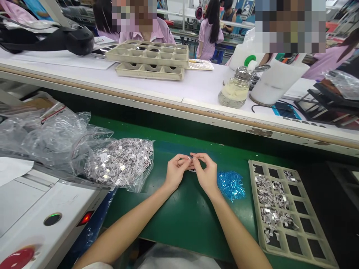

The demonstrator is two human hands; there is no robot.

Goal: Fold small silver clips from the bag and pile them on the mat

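My left hand (177,170) and my right hand (206,172) meet over the green mat (179,216), fingertips pinched together. Between them is a small shiny metal piece (191,157), mostly covered by the fingers, so its exact kind does not show. Just right of my right hand lies a pile of small blue glossy pieces (231,185). To the left of my left hand rests a clear plastic bag (144,177) full of small silvery metal parts (120,162). A pale compartment tray (254,190) at the right holds similar silvery parts in several of its cells.
A white machine (25,213) with a red button stands at the lower left. Across the back runs a raised white shelf (157,89) bearing stacked trays (148,56), a glass bottle (235,89) and a white container (276,82). Other people sit and stand beyond it.
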